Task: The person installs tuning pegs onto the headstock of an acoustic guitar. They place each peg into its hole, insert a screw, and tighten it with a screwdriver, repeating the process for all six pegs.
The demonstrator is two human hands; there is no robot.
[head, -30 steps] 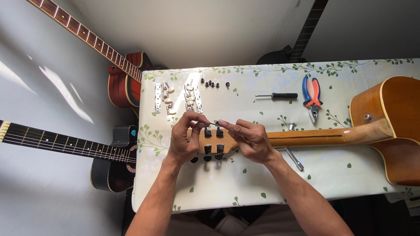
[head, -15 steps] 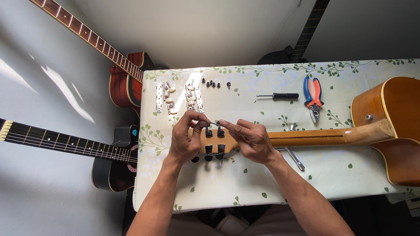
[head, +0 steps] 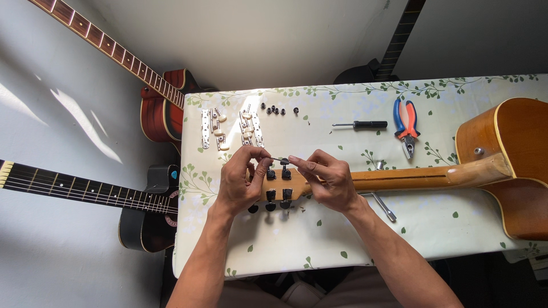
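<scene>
Black tuners sit on the guitar head (head: 274, 188) while both hands (head: 240, 182) (head: 325, 179) pinch a small metal part (head: 278, 159), old tuner strips (head: 228, 130) lying aside on the counter (head: 319, 239).

The left hand (head: 240, 179) covers the end of the guitar headstock (head: 278, 185); the small metal part (head: 279, 159) pinched between both hands is too small to identify; the acoustic guitar body (head: 511, 165) runs off the right edge; the black guitar neck (head: 68, 187) is cut at the left edge.
</scene>
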